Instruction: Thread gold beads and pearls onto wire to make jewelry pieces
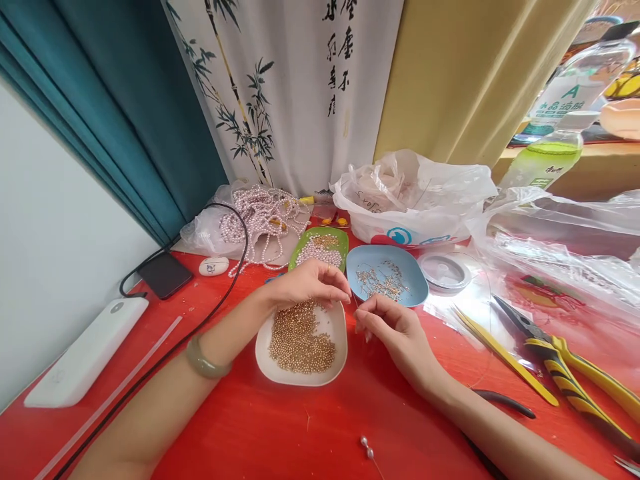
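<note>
My left hand [316,283] hangs over the far side of a white dish [265,370] of small gold beads [303,343]. Its thumb and fingertips are pinched together; whatever they hold is too small to make out. Just to the right, my right hand [393,328] is closed in a pinch on a thin clear thread, which shows faintly between the two hands. Below its fingertips is a tiny shiny bit, blurred. Nearer me on the red table [240,427] lie silvery pearl beads [367,448] on a fine thread.
Behind the hands are a green dish [343,239] of beads, a blue dish [417,290] of small metal findings and a thread spool [445,273]. Yellow tweezers [510,357] and pliers [555,353] lie right. Pink bead strands [260,213], a plastic bag [415,207] and a black cable [220,300] are around.
</note>
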`<action>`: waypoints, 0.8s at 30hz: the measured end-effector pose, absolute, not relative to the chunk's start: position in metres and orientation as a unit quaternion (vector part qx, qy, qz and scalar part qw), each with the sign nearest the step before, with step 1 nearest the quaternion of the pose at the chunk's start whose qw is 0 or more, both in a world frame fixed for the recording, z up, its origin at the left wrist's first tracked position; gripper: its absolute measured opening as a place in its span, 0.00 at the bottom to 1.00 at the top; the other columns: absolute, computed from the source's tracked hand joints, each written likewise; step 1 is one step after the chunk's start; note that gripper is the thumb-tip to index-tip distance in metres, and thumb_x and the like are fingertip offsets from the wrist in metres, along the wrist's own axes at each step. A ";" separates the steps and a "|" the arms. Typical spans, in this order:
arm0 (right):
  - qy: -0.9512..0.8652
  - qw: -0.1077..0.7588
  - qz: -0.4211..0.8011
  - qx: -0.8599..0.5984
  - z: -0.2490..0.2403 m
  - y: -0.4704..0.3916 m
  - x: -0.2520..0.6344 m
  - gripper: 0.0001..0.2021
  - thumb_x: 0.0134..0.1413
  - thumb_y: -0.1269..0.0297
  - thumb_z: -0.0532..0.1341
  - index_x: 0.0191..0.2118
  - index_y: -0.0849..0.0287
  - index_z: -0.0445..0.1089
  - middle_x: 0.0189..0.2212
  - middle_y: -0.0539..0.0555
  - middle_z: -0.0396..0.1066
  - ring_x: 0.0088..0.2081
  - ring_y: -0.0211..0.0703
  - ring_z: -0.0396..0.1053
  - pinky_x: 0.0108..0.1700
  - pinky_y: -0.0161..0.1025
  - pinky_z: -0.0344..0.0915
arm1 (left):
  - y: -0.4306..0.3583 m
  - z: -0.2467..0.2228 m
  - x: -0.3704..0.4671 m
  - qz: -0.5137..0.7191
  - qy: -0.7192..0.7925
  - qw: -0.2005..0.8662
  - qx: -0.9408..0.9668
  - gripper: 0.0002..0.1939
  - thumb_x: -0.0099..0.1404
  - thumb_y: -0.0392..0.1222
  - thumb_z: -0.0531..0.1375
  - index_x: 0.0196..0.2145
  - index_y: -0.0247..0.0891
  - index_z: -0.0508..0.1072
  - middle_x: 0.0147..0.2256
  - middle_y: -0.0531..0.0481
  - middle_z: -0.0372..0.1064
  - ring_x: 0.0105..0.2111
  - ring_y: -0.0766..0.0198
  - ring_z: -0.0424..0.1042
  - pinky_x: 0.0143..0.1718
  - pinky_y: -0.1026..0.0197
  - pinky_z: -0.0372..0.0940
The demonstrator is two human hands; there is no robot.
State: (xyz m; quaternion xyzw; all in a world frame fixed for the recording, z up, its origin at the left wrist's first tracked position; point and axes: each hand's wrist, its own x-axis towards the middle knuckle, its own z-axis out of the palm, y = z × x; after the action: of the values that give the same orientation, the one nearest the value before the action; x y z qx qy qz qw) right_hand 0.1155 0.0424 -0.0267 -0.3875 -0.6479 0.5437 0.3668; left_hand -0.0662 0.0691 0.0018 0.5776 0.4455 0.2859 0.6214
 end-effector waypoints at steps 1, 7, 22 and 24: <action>-0.650 0.365 0.542 -0.387 -0.027 0.042 0.115 0.08 0.47 0.66 0.53 0.21 0.58 0.61 0.17 0.45 0.60 0.21 0.34 0.57 0.26 0.34 0.55 | 0.069 0.000 -0.065 0.300 0.447 0.630 0.560 0.05 0.49 0.36 0.63 0.25 0.33 0.72 0.24 0.52 0.68 0.24 0.71 0.66 0.27 0.66 0.62; -0.651 0.357 0.544 -0.390 -0.025 0.041 0.116 0.06 0.45 0.67 0.52 0.20 0.58 0.59 0.16 0.45 0.59 0.21 0.35 0.56 0.25 0.34 0.53 | 0.068 -0.007 -0.063 0.328 0.415 0.670 0.521 0.06 0.51 0.36 0.63 0.28 0.32 0.73 0.28 0.50 0.69 0.27 0.70 0.68 0.27 0.67 0.61; -0.635 0.363 0.557 -0.394 -0.022 0.040 0.116 0.06 0.42 0.70 0.51 0.19 0.57 0.57 0.16 0.45 0.58 0.21 0.35 0.55 0.24 0.34 0.52 | 0.067 -0.006 -0.060 0.323 0.425 0.685 0.496 0.04 0.51 0.35 0.63 0.27 0.32 0.73 0.26 0.52 0.71 0.25 0.73 0.68 0.27 0.69 0.60; -0.635 0.361 0.558 -0.394 -0.022 0.040 0.116 0.06 0.42 0.70 0.51 0.19 0.57 0.58 0.16 0.45 0.58 0.21 0.35 0.55 0.24 0.34 0.52 | 0.067 -0.006 -0.059 0.320 0.424 0.687 0.496 0.04 0.51 0.35 0.63 0.27 0.32 0.73 0.26 0.51 0.71 0.25 0.73 0.68 0.27 0.68 0.60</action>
State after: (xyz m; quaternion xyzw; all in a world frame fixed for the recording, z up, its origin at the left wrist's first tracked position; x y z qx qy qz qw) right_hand 0.1155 0.0402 -0.0224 -0.3936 -0.6348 0.5582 0.3612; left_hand -0.0595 0.0667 -0.0055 0.4963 0.4241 0.3201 0.6865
